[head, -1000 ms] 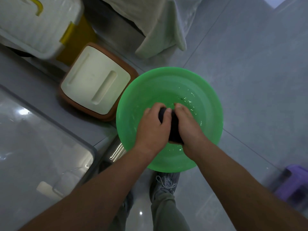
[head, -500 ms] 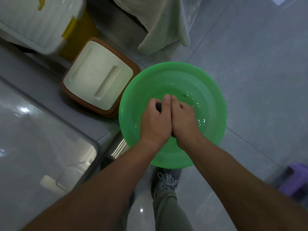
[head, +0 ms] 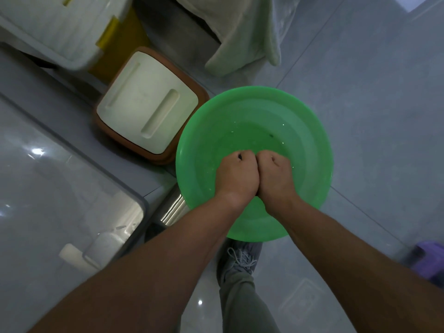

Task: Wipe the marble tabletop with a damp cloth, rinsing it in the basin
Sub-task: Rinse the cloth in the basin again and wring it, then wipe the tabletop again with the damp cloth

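Head view: a green basin [head: 312,131] sits on the tiled floor just right of centre, with shallow water glinting in its bottom. Over its 6 o'clock half the left hand [head: 236,175] and right hand [head: 276,176] are balled into fists, knuckles touching, backs turned up to the camera, both forearms running in from 6 and 7 o'clock. The cloth [head: 239,155] is all but hidden. Only a dark sliver shows in the curl of the left fist, so I judge that both hands are clenched around it above the water, wringing it.

A wet rag like this should be soft, limp and heavier than it looks, and it will drip. It is best bunched whole in the palms and squeezed, not pinched by a corner.

The glossy grey tabletop [head: 60,188] lies at 9 o'clock from the hands. A brown box with a cream lid [head: 146,104] stands just beside the basin at its 10 o'clock. A grey shoe [head: 240,260] stands just below the basin's 6 o'clock rim.
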`<action>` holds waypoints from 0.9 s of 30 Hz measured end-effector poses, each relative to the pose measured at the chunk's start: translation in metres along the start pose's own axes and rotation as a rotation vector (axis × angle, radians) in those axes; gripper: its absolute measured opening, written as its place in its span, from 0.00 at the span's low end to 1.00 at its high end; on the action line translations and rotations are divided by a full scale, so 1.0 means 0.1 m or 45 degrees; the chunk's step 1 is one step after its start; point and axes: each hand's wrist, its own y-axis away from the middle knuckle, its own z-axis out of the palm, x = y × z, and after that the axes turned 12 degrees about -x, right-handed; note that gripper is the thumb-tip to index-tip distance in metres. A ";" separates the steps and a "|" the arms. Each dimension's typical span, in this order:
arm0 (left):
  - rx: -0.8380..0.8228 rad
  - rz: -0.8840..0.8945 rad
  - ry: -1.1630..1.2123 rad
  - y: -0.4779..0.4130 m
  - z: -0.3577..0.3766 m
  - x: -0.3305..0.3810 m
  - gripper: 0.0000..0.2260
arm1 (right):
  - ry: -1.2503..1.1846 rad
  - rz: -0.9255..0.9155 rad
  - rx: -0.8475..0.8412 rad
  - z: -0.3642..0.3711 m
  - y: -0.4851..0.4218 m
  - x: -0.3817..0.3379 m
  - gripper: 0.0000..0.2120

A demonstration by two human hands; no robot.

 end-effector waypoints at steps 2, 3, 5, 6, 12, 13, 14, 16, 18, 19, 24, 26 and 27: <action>-0.011 -0.035 0.037 0.01 0.00 0.01 0.19 | 0.032 0.019 -0.001 0.01 0.01 0.00 0.17; -0.024 -0.037 0.027 0.03 -0.01 0.02 0.18 | 0.052 0.031 -0.010 0.01 0.02 -0.01 0.16; -0.052 -0.030 0.035 0.08 -0.06 0.04 0.12 | 0.096 0.051 -0.040 -0.01 0.09 -0.06 0.17; -0.076 -0.056 0.099 0.13 -0.10 0.05 0.13 | 0.106 0.043 -0.051 -0.04 0.14 -0.09 0.18; -0.379 -0.281 0.364 0.48 -0.28 0.30 0.29 | -0.147 0.032 -0.157 -0.26 0.54 -0.30 0.08; -0.377 -0.212 0.353 0.54 -0.30 0.36 0.26 | -0.262 0.077 -0.175 -0.29 0.59 -0.38 0.10; -0.379 -0.133 0.325 0.60 -0.31 0.42 0.24 | -0.342 0.110 -0.190 -0.33 0.63 -0.49 0.16; -0.451 -0.030 0.321 0.75 -0.34 0.55 0.20 | -0.390 0.142 -0.224 -0.39 0.68 -0.71 0.30; -0.547 0.027 0.361 0.92 -0.43 0.67 0.18 | -0.393 0.145 -0.274 -0.43 0.75 -0.90 0.33; -0.558 0.066 0.363 0.98 -0.49 0.72 0.17 | -0.407 0.152 -0.313 -0.43 0.78 -0.99 0.32; -0.233 0.111 0.547 1.26 -0.95 0.88 0.22 | -0.467 0.101 -0.543 -0.12 0.92 -1.42 0.24; -0.141 0.090 0.676 1.35 -1.19 0.88 0.21 | -0.490 0.087 -0.545 0.16 0.99 -1.58 0.19; -0.136 0.099 0.744 1.40 -1.34 0.86 0.21 | -0.499 0.088 -0.550 0.33 1.04 -1.65 0.18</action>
